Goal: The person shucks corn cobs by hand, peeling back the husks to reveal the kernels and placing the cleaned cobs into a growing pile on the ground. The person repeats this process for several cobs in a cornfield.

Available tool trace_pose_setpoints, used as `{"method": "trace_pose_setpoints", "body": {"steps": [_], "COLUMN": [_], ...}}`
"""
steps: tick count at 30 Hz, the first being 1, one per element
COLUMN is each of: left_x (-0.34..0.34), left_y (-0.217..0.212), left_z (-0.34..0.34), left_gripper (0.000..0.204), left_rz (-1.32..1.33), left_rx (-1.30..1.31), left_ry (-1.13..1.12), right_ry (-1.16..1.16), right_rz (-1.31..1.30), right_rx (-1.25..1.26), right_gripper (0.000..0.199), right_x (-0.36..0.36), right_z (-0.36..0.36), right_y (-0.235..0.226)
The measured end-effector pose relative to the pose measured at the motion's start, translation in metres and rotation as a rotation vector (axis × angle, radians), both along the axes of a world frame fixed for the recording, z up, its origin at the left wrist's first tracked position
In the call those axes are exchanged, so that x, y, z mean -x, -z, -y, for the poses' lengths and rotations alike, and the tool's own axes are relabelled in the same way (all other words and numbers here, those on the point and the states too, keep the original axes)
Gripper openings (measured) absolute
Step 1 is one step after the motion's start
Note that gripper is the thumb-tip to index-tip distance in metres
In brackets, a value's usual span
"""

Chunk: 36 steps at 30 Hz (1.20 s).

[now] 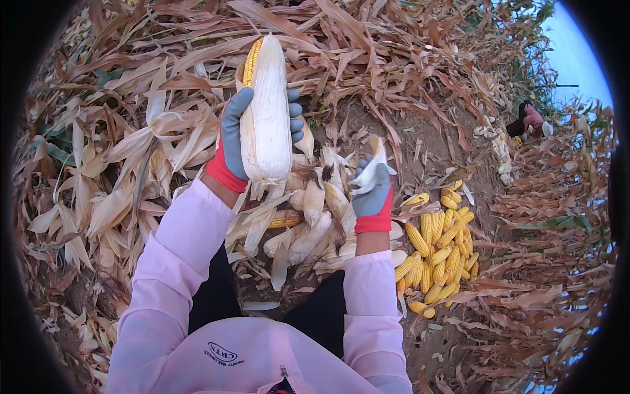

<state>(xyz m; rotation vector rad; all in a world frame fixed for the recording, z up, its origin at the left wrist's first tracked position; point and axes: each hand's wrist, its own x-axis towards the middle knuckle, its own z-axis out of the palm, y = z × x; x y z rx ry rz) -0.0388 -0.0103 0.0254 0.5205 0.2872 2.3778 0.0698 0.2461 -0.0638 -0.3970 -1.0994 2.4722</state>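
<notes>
My left hand [235, 134], in a grey glove with a red cuff, is wrapped round an ear of corn [268, 121] held upright. Pale husk covers most of this ear, while yellow kernels show along its upper left edge. To the right, my right hand [373, 190], gloved the same way, is closed on a torn piece of corn husk [375, 167], apart from the ear. Below and between my hands lies a heap of unhusked ears [315, 223], with one partly bared cob [284, 219] among them.
A pile of bare yellow cobs [440, 253] lies on the soil right of my right forearm. Loose husks [85, 203] cover the ground at left, and dry stalks [354, 39] lie across the far side. Another person [529, 121] is at the far right.
</notes>
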Motion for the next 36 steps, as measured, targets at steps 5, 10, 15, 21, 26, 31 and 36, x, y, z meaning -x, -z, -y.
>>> {"method": "trace_pose_setpoints", "body": {"steps": [5,10,15,21,26,31,36], "left_x": [-0.025,-0.026,-0.030,-0.029,-0.028,-0.045,-0.043], "left_y": [-0.012,0.000,0.034,0.029,0.025,0.005,0.012], "left_z": [-0.018,-0.026,-0.049,-0.057,-0.053,-0.051,-0.049], "left_gripper": [0.070,0.058,0.060,0.056,0.046,0.050,0.051], "left_rz": [-0.050,-0.065,-0.039,-0.213,-0.425,-0.464,-0.170], "left_rx": [0.255,0.445,0.575,0.592,0.783,0.825,0.715], "left_ry": [-0.075,-0.100,-0.173,-0.247,-0.276,-0.089,-0.068], "right_ry": [-0.239,-0.399,-0.344,-0.478,-0.456,-0.218,-0.111], "right_rz": [0.253,0.069,0.157,0.094,0.040,0.069,0.081], "right_rx": [-0.443,-0.195,-0.370,-0.187,-0.235,-0.372,-0.842], "right_gripper": [0.070,0.080,0.066,0.064,0.066,0.064,0.075], "right_x": [0.003,-0.037,-0.043,-0.052,-0.055,-0.046,-0.044], "right_z": [0.065,0.076,0.117,0.087,0.068,0.065,0.092], "right_y": [-0.017,-0.058,-0.076,-0.073,-0.072,-0.058,-0.058]}}
